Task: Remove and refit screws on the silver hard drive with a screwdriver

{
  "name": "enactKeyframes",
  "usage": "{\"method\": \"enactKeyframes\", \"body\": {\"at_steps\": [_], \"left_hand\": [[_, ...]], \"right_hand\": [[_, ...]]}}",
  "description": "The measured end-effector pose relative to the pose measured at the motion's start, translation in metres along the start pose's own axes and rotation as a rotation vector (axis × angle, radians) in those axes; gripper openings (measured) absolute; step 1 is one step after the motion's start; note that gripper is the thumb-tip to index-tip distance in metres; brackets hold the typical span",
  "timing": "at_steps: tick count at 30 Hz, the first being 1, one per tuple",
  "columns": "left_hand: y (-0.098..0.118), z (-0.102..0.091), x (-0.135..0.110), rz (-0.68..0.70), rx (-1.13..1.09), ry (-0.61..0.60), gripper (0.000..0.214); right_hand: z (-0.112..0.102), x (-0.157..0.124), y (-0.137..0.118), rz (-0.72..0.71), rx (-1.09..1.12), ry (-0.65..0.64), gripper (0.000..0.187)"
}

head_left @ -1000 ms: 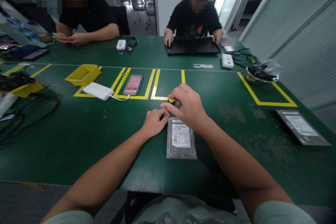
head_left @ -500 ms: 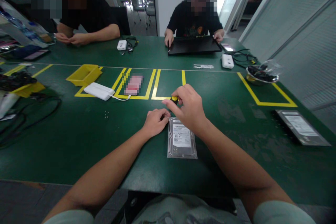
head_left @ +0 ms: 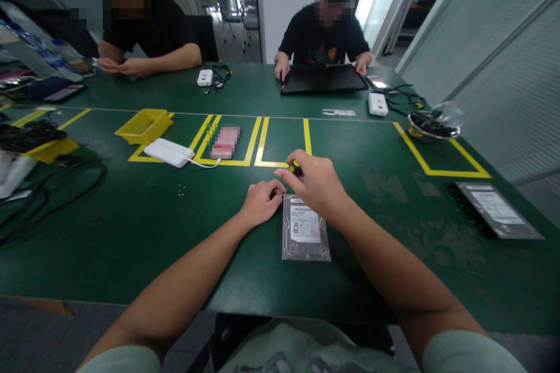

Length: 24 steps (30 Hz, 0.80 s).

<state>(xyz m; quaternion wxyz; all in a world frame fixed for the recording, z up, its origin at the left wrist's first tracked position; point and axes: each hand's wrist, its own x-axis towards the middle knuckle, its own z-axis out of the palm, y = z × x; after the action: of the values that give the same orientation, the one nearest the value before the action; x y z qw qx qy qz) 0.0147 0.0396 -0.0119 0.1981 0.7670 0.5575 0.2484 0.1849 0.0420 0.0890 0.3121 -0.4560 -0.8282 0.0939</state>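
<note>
A hard drive [head_left: 306, 230] with a white label lies flat on the green table before me. My right hand [head_left: 319, 183] is closed around the short black-and-yellow handle of what looks like a screwdriver [head_left: 295, 168], held above the drive's far end; its shaft and tip are hidden. My left hand [head_left: 263, 201] rests on the table at the drive's far left corner, its fingers curled and pinched together there. Whatever lies between those fingertips cannot be made out. To the left, several tiny pale pieces, perhaps screws [head_left: 181, 190], lie loose.
A second hard drive [head_left: 496, 210] lies at the right. A white power bank [head_left: 168, 152], cabled to a pink phone [head_left: 225, 143], sits beyond my left hand near a yellow bin [head_left: 144, 126]. A metal bowl [head_left: 433, 128] stands far right. Two people sit opposite, one holding a black panel [head_left: 324, 79].
My right hand's fingers have turned slightly around the handle, which now leans differently. My left hand stays at the drive's corner. The whole view has shifted a little.
</note>
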Motion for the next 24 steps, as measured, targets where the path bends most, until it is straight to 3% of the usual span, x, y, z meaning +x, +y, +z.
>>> {"method": "enactKeyframes", "body": {"at_steps": [10, 14, 20, 24], "left_hand": [[0.0, 0.0, -0.001, 0.003, 0.012, 0.001, 0.012], [0.002, -0.003, -0.002, 0.009, -0.016, -0.012, 0.013], [0.0, -0.003, -0.002, 0.023, -0.08, -0.019, 0.014], [-0.005, -0.001, -0.004, 0.037, -0.115, -0.003, 0.014]], "right_hand": [[-0.004, -0.003, -0.005, -0.032, 0.036, -0.121, 0.031], [-0.019, -0.002, -0.006, -0.059, 0.062, -0.054, 0.022], [-0.059, -0.011, -0.004, -0.114, -0.011, 0.101, 0.015], [-0.072, -0.023, 0.01, -0.218, -0.073, 0.105, 0.011]]}}
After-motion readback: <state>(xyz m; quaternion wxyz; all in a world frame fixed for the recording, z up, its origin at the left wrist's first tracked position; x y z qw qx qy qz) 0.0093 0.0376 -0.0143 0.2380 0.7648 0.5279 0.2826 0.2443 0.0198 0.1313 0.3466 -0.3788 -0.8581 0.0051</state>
